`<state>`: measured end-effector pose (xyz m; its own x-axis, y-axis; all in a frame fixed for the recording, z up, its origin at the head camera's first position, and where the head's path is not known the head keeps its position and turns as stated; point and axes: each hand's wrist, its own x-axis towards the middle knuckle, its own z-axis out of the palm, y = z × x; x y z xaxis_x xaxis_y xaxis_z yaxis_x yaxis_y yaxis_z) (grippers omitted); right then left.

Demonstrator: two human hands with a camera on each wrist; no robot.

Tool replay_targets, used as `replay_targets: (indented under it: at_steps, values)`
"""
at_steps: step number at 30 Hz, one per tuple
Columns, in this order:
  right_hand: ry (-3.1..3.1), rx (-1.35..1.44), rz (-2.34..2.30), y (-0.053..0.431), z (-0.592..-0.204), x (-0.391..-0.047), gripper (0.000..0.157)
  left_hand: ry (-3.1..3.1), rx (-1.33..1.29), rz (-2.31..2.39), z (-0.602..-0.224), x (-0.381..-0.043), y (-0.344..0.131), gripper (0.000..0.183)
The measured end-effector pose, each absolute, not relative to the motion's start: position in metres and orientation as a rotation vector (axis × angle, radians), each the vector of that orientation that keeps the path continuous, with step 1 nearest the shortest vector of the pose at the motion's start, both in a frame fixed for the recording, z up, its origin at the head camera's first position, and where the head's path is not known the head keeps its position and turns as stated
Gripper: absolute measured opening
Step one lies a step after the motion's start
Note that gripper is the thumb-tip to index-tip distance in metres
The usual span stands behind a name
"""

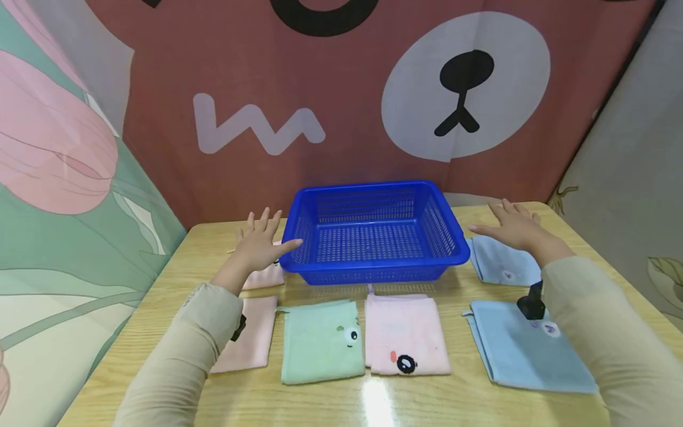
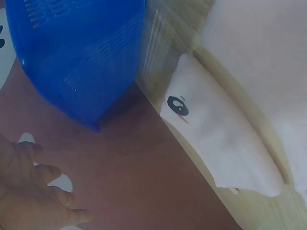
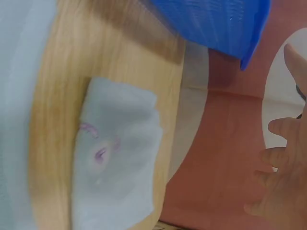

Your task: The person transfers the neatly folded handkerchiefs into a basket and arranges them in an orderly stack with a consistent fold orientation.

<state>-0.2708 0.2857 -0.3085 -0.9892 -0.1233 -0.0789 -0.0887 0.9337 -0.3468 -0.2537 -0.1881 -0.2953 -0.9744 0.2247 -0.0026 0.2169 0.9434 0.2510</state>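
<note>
Between our left hand [image 1: 258,246] and right hand [image 1: 513,228], both released with fingers spread, we see a blue plastic basket [image 1: 373,264], rectangular, perforated; nearer us lie soft, squarish folded towels [image 1: 319,344].

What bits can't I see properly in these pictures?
Head view: the left hand hides part of the small pink cloth.
Head view: the right sleeve covers part of the large blue cloth.
Left wrist view: the top edge crops the blue basket.
Right wrist view: the purple print on the small blue cloth is blurred.
</note>
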Motion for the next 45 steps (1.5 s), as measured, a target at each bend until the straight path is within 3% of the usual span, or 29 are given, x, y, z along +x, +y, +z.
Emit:
replay_targets:
  at_steps: [45]
  values:
    - [2.787, 0.073, -0.645, 0.346, -0.367, -0.246, 0.107, 3.056, 0.447, 0.452, -0.32, -0.253, -0.163, 0.091]
